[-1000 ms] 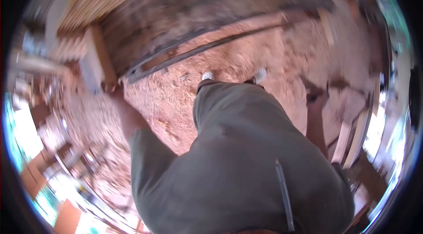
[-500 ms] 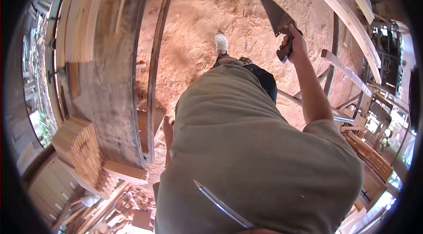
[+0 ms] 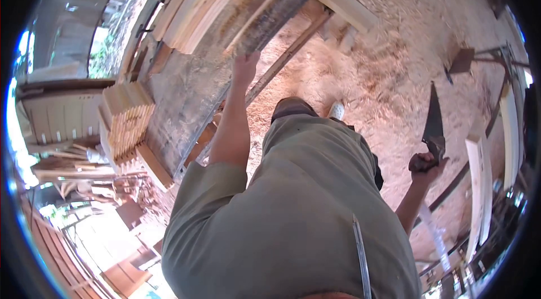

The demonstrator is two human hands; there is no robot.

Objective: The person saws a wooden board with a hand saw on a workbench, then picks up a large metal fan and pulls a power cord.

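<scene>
My left hand (image 3: pixel 245 66) reaches out to a thin pale wood strip (image 3: pixel 255 19) lying on a long weathered workbench (image 3: pixel 186 96), and its fingers rest on the strip's near end. My right hand (image 3: pixel 426 162) hangs low at my right side, gripping the dark handle of a wide-bladed hatchet (image 3: pixel 433 123) whose blade points away from me. My olive shirt fills the lower middle of the view, with a pen clipped to it.
Stacks of pale cut wood strips (image 3: pixel 125 116) sit at the bench's near end and more planks (image 3: pixel 194 3) lie along its far side. The ground (image 3: pixel 360 68) is covered in reddish sawdust. Boards (image 3: pixel 478 181) and metal frames stand at the right.
The view has swung round. My left arm, tucked at my side before, now stretches to the strip on the bench. My right hand with the hatchet has dropped from raised to low.
</scene>
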